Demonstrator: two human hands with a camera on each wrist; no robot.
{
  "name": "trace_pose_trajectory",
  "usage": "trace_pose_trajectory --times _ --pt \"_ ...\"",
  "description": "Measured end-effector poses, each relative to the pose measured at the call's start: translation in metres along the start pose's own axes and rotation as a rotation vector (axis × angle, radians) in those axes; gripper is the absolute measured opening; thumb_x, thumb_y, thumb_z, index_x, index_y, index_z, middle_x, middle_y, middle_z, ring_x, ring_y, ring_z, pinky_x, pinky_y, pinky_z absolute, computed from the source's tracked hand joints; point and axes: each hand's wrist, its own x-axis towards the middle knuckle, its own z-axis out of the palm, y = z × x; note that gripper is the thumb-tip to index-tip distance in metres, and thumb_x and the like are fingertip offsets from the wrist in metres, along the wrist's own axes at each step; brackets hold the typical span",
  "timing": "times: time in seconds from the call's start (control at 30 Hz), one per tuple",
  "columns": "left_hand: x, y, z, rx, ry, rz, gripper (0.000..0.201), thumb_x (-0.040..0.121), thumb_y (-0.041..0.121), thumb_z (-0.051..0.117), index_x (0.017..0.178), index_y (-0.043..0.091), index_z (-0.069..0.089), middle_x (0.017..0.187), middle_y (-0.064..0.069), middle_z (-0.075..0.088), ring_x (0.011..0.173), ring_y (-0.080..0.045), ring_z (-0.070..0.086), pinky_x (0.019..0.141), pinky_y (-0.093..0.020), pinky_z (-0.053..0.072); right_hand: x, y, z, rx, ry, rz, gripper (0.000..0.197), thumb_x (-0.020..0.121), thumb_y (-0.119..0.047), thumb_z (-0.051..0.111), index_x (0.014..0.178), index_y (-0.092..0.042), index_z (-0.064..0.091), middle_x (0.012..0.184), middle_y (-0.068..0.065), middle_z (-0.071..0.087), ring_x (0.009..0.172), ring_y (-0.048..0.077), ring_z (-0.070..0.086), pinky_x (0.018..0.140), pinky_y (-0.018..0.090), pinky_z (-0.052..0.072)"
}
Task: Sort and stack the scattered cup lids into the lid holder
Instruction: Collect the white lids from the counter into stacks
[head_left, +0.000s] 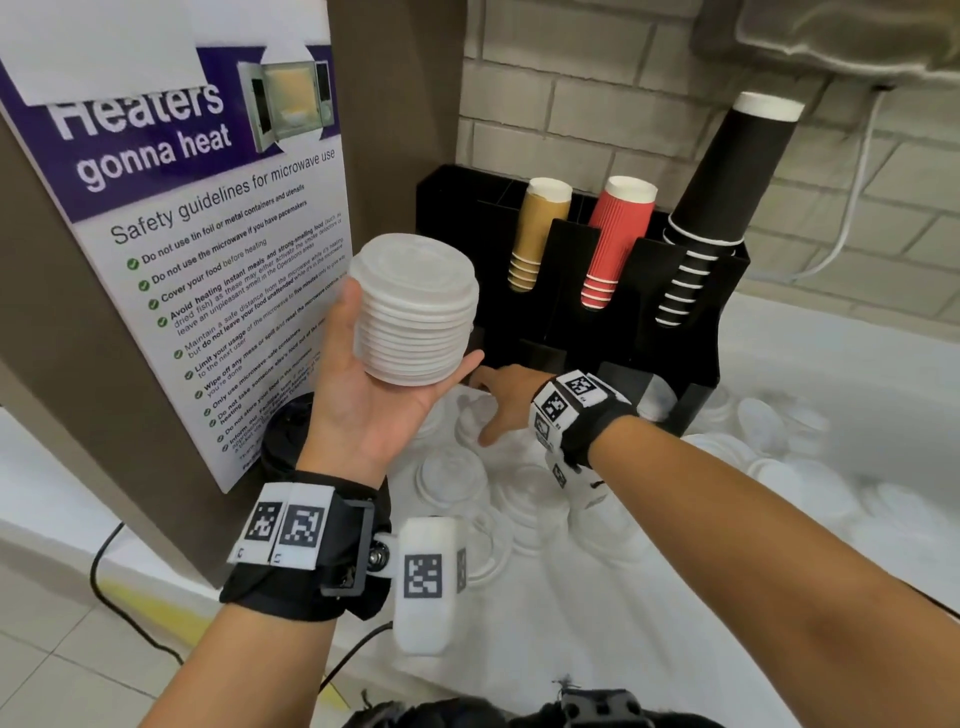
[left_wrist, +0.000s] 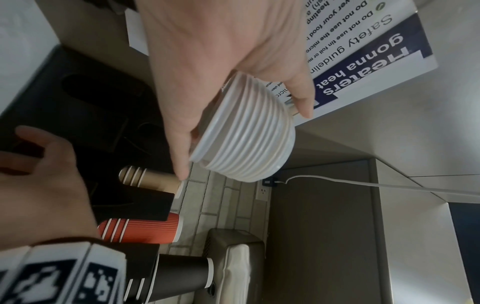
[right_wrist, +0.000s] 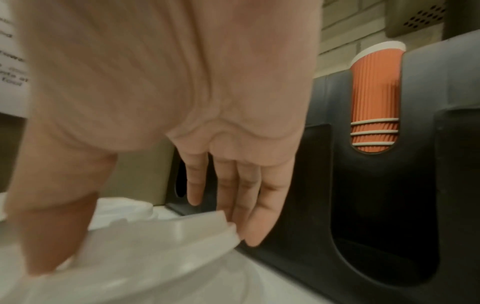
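While the left hand (head_left: 363, 400) cradles a stack of white lids (head_left: 415, 312) up by the poster, the right hand (head_left: 506, 400) is down among the loose lids (head_left: 452, 473) on the desk (head_left: 571, 649), right in front of the black lid holder (head_left: 696, 322).

Left wrist view: thumb and fingers wrap the stack's rim, grip fairly wide.

Right wrist view: fingers straight, thumb spread, tips touching the edge of one flat lid (right_wrist: 155, 246); holder slot just behind it.
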Motion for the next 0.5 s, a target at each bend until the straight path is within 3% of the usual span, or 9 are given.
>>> trace_pose_trajectory --times 0.13,0.23,0.37,0.5 --pt "-0.001 -0.005 0.001 -0.009 -0.004 0.000 0.100 0.041 0.043 0.096 0.130 0.019 0.057 0.135 -0.017 0.059 0.128 -0.039 0.053 0.095 -0.056 0.050 -0.020 0.016 -0.015 0.216 0.149 -0.045 0.078 0.077 -0.032 0.076 0.141 -0.021 0.034 0.135 0.008 0.048 0.116 0.021 0.050 0.093 0.029 0.044" --pt "-0.001 -0.009 0.003 -0.016 0.026 0.011 0.105 0.038 0.042 0.096 0.131 0.017 0.055 0.134 -0.017 0.060 0.126 -0.039 0.054 0.096 -0.055 0.050 -0.038 0.025 -0.015 0.329 0.234 -0.052 0.074 0.078 -0.034 0.075 0.140 -0.023 0.037 0.133 0.007 0.049 0.115 0.019 0.050 0.095 0.030 0.044" --pt "-0.001 -0.015 0.006 -0.024 0.042 0.004 0.111 0.038 0.041 0.097 0.136 0.017 0.052 0.134 -0.019 0.059 0.123 -0.041 0.056 0.095 -0.056 0.051 -0.035 0.020 0.001 0.381 0.178 -0.025 0.077 0.081 -0.045 0.070 0.145 -0.018 0.035 0.140 0.008 0.046 0.125 0.019 0.048 0.101 0.028 0.041" --pt "-0.001 -0.017 0.005 -0.028 0.026 -0.017 0.113 0.036 0.041 0.098 0.136 0.018 0.051 0.136 -0.018 0.058 0.123 -0.041 0.056 0.095 -0.057 0.050 -0.022 0.019 0.010 0.100 0.033 0.032 0.086 0.079 -0.035 0.076 0.148 -0.017 0.028 0.146 0.008 0.039 0.133 0.023 0.039 0.107 0.032 0.036"
